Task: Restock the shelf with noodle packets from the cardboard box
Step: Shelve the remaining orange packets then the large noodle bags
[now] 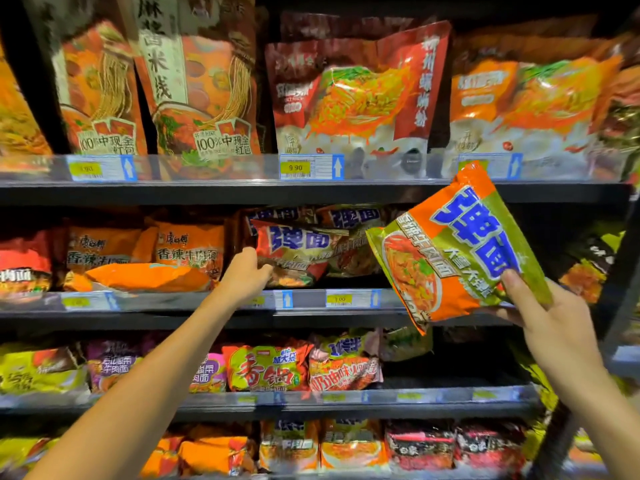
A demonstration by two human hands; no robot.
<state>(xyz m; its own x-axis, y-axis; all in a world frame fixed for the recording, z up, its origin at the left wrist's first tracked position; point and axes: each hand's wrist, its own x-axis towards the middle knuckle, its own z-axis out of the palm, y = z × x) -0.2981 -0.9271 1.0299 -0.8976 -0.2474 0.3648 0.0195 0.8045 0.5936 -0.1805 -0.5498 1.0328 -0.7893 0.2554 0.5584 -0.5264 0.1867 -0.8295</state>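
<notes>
At about 9 o'clock of the middle shelf [311,315], orange packets [187,252] are seen standing and lying. Just right of them the left hand [247,271] is reached in, its fingers curled against the red packet [291,252] at the front of its row; whether that packet is pinched or only pushed cannot be told. At 3 o'clock a green-and-orange noodle packet [457,247] is held tilted in front of the shelf, pinched at its lower corner between thumb and fingers of the right hand [550,317]. The placing step is judged to be in hand. Next, room must be made in the matching row and the packet slid in. The cardboard box is not in view.
</notes>
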